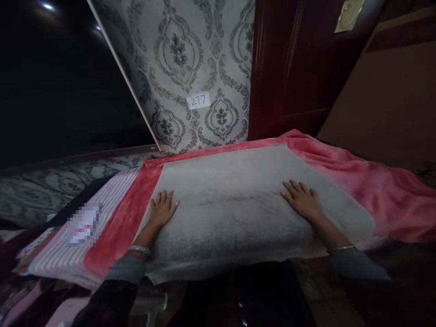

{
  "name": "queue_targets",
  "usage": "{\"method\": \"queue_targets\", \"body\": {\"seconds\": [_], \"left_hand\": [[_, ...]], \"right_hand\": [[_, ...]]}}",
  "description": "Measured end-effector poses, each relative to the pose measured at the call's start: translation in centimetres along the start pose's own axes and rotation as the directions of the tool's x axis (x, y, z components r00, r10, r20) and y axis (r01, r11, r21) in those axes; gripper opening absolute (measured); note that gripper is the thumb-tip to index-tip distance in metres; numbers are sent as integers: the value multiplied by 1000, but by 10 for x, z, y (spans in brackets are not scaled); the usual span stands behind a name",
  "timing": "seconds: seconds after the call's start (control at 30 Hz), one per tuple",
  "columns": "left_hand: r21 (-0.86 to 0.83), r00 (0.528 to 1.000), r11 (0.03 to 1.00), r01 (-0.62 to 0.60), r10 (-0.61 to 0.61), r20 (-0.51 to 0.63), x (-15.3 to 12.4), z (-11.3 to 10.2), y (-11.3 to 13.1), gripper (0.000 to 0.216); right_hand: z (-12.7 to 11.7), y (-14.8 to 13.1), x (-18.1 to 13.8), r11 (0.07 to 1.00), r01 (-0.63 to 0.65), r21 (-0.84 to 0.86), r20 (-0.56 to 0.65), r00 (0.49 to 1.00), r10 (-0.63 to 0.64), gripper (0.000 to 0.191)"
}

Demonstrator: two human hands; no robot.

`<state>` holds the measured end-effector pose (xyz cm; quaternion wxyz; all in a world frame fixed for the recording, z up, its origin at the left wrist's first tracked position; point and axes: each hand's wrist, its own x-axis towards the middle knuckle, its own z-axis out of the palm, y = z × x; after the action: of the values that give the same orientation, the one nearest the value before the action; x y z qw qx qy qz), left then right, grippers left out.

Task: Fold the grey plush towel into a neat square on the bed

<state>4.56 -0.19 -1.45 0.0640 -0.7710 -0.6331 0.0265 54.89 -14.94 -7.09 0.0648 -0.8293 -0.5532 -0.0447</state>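
A grey cloth (225, 218) is spread over the middle of a red blanket (117, 229), with bands of the blanket left uncovered along its left, far and right sides; what is covered by the blanket cannot be told. By its look the cloth can be judged light, limp and soft, with a short, slightly fuzzy surface by which the skin is likely to be gripped rather than let slip; nothing fragile is suggested, though creases are probably picked up easily, and a faint one is seen running across between the hands. A hold is best taken at the corners, or along the near edge, where the cloth is draped past the near edge of the blanket and a free hem is offered to be pinched. The left hand (161, 210) is laid palm down just inside the cloth's left edge, its fingers slightly apart and pointed toward the blanket's far edge, its thumb held away from them. The right hand (302, 200) is laid flat farther in from the cloth's right edge, its fingers likewise parted; nothing is clamped by either. The cloth is thus found directly beneath both sets of fingers. Beyond the blanket's left band, a striped cloth (114, 195) is seen, touched by neither hand.
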Motion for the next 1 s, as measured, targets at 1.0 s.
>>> {"method": "queue_targets", "body": {"seconds": [1.0], "left_hand": [[-378, 816, 746, -549, 576, -48, -52, -16, 101, 64]], "right_hand": [[46, 32, 8, 976, 170, 136, -234, 963, -135, 78]]}}
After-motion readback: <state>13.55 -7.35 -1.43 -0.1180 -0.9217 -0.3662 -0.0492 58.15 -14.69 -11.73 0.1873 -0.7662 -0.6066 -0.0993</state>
